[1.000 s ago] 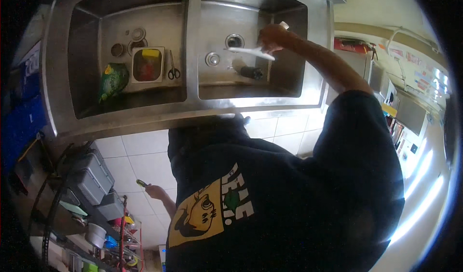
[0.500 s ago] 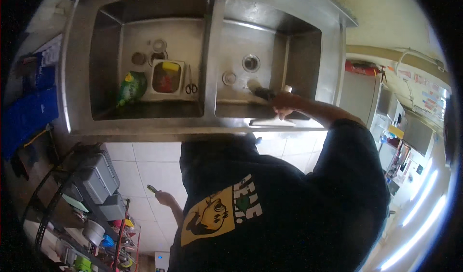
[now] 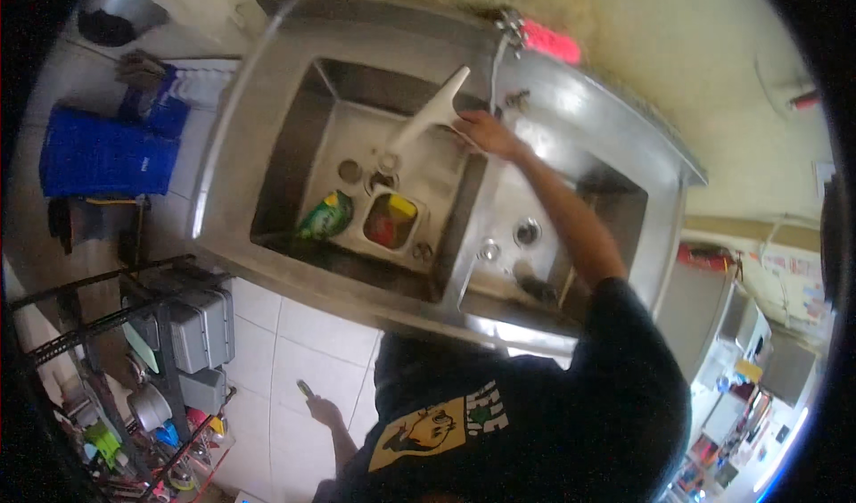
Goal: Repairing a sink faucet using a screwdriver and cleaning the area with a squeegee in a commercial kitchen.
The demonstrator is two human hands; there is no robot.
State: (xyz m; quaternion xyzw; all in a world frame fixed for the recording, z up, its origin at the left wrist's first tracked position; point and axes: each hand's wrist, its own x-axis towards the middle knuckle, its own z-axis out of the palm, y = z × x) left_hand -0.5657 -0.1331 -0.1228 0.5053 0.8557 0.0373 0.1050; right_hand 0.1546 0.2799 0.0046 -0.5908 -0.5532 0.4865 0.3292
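Note:
My right hand (image 3: 486,135) grips the handle of a white squeegee (image 3: 437,112), holding it over the divider and the left basin with its long blade slanting. At the lower left, my left hand (image 3: 325,411) hangs over the floor, closed on a small greenish, narrow thing (image 3: 305,387) whose kind I cannot make out. In the left basin (image 3: 343,115) lie a green bag (image 3: 327,216), a square metal pan (image 3: 392,243) with a yellow sponge (image 3: 402,206) and something red in it, and scissors (image 3: 422,251), blurred. A dark, blurred object (image 3: 535,284) rests in the right basin (image 3: 499,280).
A faucet (image 3: 513,28) with a pink cloth (image 3: 550,42) stands at the sink's back edge. Round drain pieces (image 3: 349,172) lie in the left basin. Left of the sink is a blue bin (image 3: 107,155); a black rack (image 3: 98,307) with grey containers (image 3: 201,329) is at the lower left.
My right hand has lifted the squeegee from the right basin's front edge and carried it up and left over the left basin. The view has turned and shifted; my left hand still holds its small thing.

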